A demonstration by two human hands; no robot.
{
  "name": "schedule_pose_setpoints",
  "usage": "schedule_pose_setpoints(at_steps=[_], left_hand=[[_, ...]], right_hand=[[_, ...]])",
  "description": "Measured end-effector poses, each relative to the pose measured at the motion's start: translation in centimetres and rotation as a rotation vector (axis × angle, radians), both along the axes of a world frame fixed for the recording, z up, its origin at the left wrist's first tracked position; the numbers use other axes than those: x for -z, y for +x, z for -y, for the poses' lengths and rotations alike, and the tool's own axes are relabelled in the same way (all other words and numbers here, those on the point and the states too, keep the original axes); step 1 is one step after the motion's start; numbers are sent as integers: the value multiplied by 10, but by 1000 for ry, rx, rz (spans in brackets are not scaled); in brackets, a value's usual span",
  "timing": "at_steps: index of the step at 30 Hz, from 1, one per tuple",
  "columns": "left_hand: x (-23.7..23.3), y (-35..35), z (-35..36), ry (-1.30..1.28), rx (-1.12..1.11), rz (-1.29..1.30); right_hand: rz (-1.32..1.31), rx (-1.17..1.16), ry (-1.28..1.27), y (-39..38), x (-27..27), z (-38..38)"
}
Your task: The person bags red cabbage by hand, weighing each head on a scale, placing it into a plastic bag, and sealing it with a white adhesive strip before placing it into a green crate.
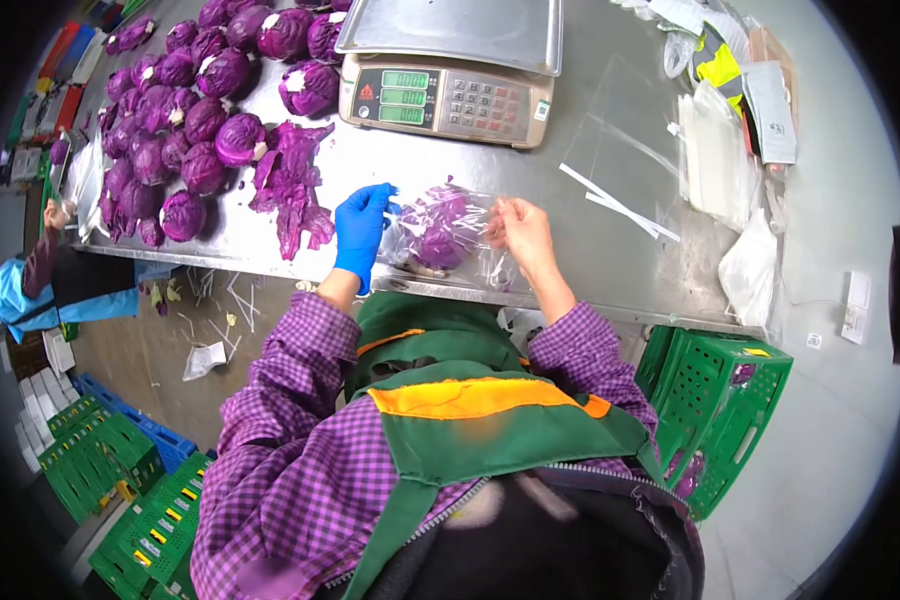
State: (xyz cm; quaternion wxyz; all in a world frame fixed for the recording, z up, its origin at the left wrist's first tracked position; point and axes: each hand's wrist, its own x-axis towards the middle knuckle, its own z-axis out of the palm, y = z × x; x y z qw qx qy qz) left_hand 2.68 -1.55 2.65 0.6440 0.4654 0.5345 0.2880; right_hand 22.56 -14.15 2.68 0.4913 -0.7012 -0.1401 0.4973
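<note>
A red cabbage (438, 243) sits inside a clear plastic bag (470, 225) at the front edge of the metal table, straight ahead of my body. My left hand (363, 230), in a blue glove, pinches the bag's left side. On the opposite side my bare right hand (522, 234) has its fingers closed on the plastic. The film looks stretched and wrinkled between both hands, with glare over the cabbage. Torn purple cabbage leaves (292, 185) lie left of my gloved hand.
A weighing scale (445, 95) stands just beyond the bag. Many red cabbages (205, 120) are heaped at left. White strips (620, 203) and a stack of plastic bags (715, 155) lie right. Green crates (715, 410) stand below. Another person's blue garment (65, 300) shows far left.
</note>
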Motion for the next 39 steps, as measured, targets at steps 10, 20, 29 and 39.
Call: schedule_pose_setpoints(at_steps=[10,20,29,39], left_hand=[[-48,-3,-1,872,513,-241],[13,-13,-69,-134,729,146],[8,71,11,-892,786,399],[-109,257,276,-387,1341,413]], right_hand=[[275,-78,-37,-37,10,-11],[344,4,63,-41,67,-29],[-702,357,487,-7,-29,99],[-109,1219,997,117,-126,424]])
